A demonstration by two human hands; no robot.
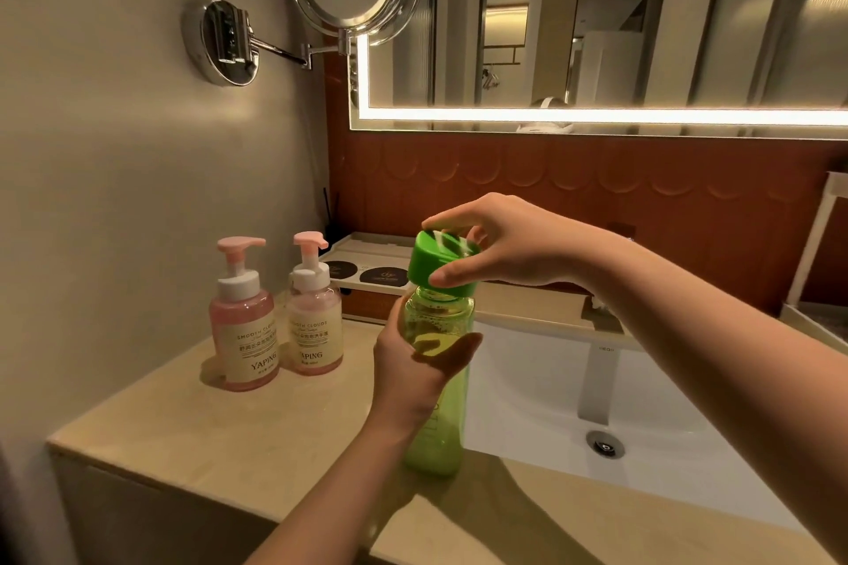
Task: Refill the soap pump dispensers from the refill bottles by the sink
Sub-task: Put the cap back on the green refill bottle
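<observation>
Centrally, the left grip (413, 374) curls round the upper body of the upright green bottle (436, 427), at the left rim of the sink (527, 404). The right grip (500, 252) pinches the bottle's cap (436, 259) from above. Left of centre, a pink dispenser (245, 330) and a second dispenser (314, 326) stand touching on the surface (229, 436).

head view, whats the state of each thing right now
green bottle, upright, gripped by left hand
green cap, on the bottle, pinched by right hand
left pump dispenser, upright on counter, pump on
right pump dispenser, upright on counter, pump on
faucet, no water running
mirror light, on
</observation>
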